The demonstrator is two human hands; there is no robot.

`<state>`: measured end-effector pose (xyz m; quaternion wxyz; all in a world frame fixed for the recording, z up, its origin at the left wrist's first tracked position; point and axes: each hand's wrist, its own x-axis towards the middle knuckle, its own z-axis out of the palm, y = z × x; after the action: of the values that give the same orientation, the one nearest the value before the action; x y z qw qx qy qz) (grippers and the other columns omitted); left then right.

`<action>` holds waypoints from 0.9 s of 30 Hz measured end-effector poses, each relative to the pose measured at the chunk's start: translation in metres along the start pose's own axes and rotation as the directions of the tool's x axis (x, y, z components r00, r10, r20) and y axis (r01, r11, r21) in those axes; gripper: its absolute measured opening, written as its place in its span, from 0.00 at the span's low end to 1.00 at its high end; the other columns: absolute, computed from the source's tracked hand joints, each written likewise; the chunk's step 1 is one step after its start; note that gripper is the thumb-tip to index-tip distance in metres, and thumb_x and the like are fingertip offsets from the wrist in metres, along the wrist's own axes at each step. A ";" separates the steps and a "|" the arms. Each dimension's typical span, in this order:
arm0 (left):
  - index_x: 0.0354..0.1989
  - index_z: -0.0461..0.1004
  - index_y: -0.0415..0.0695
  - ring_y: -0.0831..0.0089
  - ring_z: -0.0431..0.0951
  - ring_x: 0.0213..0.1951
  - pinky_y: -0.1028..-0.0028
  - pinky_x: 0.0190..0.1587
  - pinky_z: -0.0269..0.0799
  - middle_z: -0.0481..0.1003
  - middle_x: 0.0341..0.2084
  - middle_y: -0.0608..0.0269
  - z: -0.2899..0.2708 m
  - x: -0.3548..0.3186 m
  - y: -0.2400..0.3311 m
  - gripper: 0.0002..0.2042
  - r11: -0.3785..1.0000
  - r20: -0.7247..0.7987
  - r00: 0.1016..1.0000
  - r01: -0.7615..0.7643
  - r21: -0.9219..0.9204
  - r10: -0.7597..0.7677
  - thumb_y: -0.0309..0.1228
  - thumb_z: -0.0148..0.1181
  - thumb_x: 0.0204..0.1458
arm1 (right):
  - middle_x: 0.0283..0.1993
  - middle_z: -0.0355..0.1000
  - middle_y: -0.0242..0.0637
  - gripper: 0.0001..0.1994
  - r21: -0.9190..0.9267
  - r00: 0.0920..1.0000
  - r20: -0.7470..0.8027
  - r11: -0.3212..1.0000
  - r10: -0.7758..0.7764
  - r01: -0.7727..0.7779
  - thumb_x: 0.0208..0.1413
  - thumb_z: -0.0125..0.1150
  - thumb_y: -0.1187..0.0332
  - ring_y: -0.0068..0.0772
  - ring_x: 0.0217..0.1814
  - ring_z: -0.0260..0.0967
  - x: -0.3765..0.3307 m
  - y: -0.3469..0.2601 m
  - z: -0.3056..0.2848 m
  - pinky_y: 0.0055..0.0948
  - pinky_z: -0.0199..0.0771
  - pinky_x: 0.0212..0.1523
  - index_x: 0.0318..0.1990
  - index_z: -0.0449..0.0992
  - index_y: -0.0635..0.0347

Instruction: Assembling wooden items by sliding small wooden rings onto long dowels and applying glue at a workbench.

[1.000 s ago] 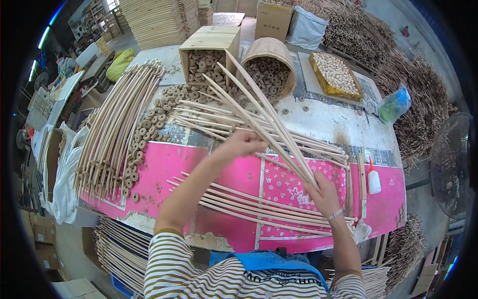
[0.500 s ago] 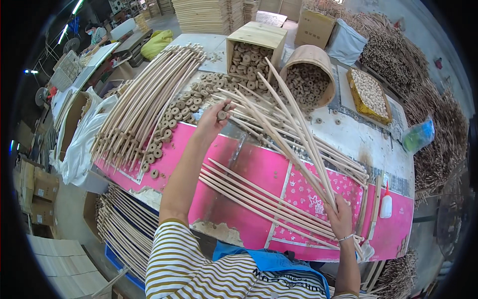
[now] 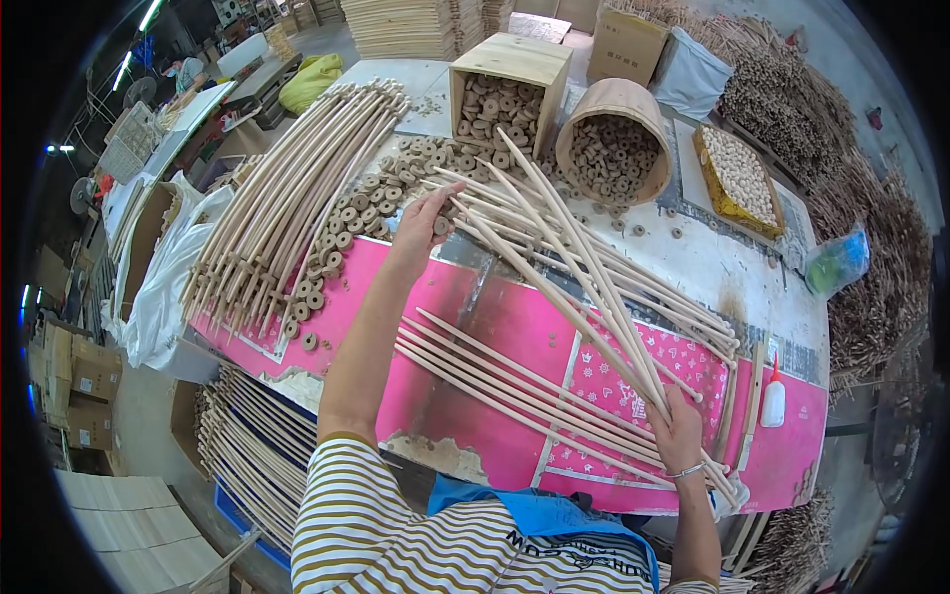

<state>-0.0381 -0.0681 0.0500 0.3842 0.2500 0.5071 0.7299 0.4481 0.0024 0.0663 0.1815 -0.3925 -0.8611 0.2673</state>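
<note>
On the pink-covered table (image 3: 515, 327), the right hand (image 3: 678, 436) is clenched around the near ends of a fan of long pale wooden rods (image 3: 569, 272), which slant up and away from it toward the far side of the table. The left hand (image 3: 424, 220) reaches across to the middle of the table, its fingers pinched on a small round wooden ring (image 3: 440, 226) held just beside the tip of one of the raised rods; whether ring and rod touch cannot be told. Just beyond that hand lies a loose heap of the same wooden rings (image 3: 371, 213), spreading down along the pink cover. To the left of the heap rests a thick bundle of long curved pale rods (image 3: 282, 198), reaching from the table's near edge to its far end. Several more straight rods (image 3: 515, 391) lie flat on the pink cover between the two arms. At the far side stand a square wooden box of rings (image 3: 505, 94) and, beside it, a round wooden tub of rings (image 3: 614, 144). A yellow tray of small pale pieces (image 3: 737, 173) sits further right. Near the right edge of the table stands a small white bottle with a red tip (image 3: 774, 399).
</note>
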 end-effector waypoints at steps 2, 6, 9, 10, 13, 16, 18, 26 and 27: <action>0.57 0.77 0.46 0.87 0.69 0.25 0.86 0.22 0.58 0.74 0.31 0.73 -0.001 -0.002 0.003 0.17 0.998 0.027 1.000 -0.012 0.065 0.010 0.41 0.52 0.68 | 0.24 0.71 0.50 0.10 -0.029 1.000 -0.015 0.999 -0.017 0.017 0.59 0.64 0.66 0.57 0.28 0.72 0.001 0.000 -0.001 0.46 0.67 0.26 0.42 0.72 0.60; 0.55 0.78 0.46 0.87 0.69 0.25 0.86 0.23 0.59 0.76 0.31 0.72 0.000 -0.005 0.005 0.17 0.997 0.031 0.998 0.052 0.063 -0.054 0.42 0.54 0.67 | 0.25 0.71 0.50 0.10 -0.084 0.999 -0.039 0.996 -0.025 0.022 0.59 0.64 0.66 0.57 0.29 0.73 0.005 0.001 -0.004 0.47 0.68 0.27 0.42 0.72 0.60; 0.53 0.79 0.46 0.88 0.69 0.25 0.87 0.23 0.61 0.77 0.31 0.71 0.001 -0.005 0.006 0.16 0.993 0.070 0.992 0.103 0.054 -0.106 0.42 0.56 0.66 | 0.26 0.72 0.50 0.09 -0.092 0.996 -0.066 0.995 -0.053 0.047 0.58 0.63 0.67 0.57 0.29 0.73 0.008 -0.002 -0.003 0.47 0.68 0.27 0.43 0.72 0.60; 0.53 0.79 0.45 0.88 0.69 0.25 0.87 0.23 0.61 0.78 0.31 0.71 0.003 -0.007 0.006 0.16 0.990 0.083 0.987 0.136 0.030 -0.138 0.41 0.58 0.64 | 0.26 0.72 0.50 0.09 -0.085 0.994 -0.082 0.995 -0.068 0.061 0.58 0.63 0.68 0.56 0.29 0.74 0.009 -0.005 -0.002 0.47 0.68 0.28 0.43 0.72 0.60; 0.52 0.80 0.45 0.89 0.69 0.25 0.88 0.23 0.61 0.78 0.31 0.71 0.015 -0.014 -0.002 0.15 0.976 0.113 0.972 0.214 -0.049 -0.208 0.39 0.62 0.62 | 0.30 0.74 0.49 0.12 -0.125 0.997 -0.062 0.991 -0.054 0.046 0.60 0.61 0.70 0.48 0.30 0.75 0.013 -0.009 0.006 0.39 0.70 0.31 0.50 0.75 0.61; 0.52 0.80 0.45 0.88 0.71 0.26 0.87 0.25 0.63 0.79 0.33 0.70 0.071 -0.037 -0.006 0.15 0.948 0.081 0.949 0.310 -0.078 -0.304 0.36 0.65 0.60 | 0.28 0.72 0.49 0.10 -0.092 0.995 -0.094 0.995 -0.037 0.029 0.60 0.62 0.70 0.49 0.29 0.73 0.029 -0.032 0.016 0.41 0.69 0.30 0.47 0.74 0.61; 0.57 0.76 0.46 0.87 0.73 0.30 0.85 0.29 0.67 0.79 0.34 0.70 0.113 -0.068 -0.011 0.17 0.945 0.131 0.939 0.324 -0.039 -0.317 0.36 0.63 0.61 | 0.27 0.72 0.52 0.09 -0.035 0.992 -0.111 0.998 -0.055 0.051 0.60 0.62 0.68 0.56 0.29 0.73 0.038 -0.040 0.023 0.47 0.68 0.27 0.45 0.71 0.59; 0.55 0.71 0.38 0.74 0.77 0.32 0.81 0.30 0.73 0.77 0.36 0.59 0.006 -0.018 -0.010 0.17 0.896 -0.158 0.979 0.049 -0.441 -0.131 0.38 0.49 0.68 | 0.26 0.70 0.52 0.08 -0.182 0.984 -0.163 0.982 -0.077 0.047 0.59 0.62 0.69 0.59 0.29 0.72 0.040 -0.022 0.012 0.47 0.68 0.27 0.40 0.69 0.60; 0.56 0.70 0.37 0.72 0.78 0.33 0.81 0.30 0.73 0.77 0.38 0.57 0.001 -0.012 -0.003 0.17 0.860 -0.189 0.971 0.029 -0.509 -0.144 0.37 0.47 0.69 | 0.26 0.70 0.52 0.08 -0.174 0.983 -0.157 0.982 -0.093 0.065 0.59 0.62 0.69 0.59 0.29 0.72 0.040 -0.021 0.011 0.47 0.68 0.27 0.40 0.69 0.60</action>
<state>-0.0297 -0.0770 0.0480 0.4100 0.0359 0.3497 0.8416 0.4054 0.0181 0.0745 0.2287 -0.3924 -0.8777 0.1527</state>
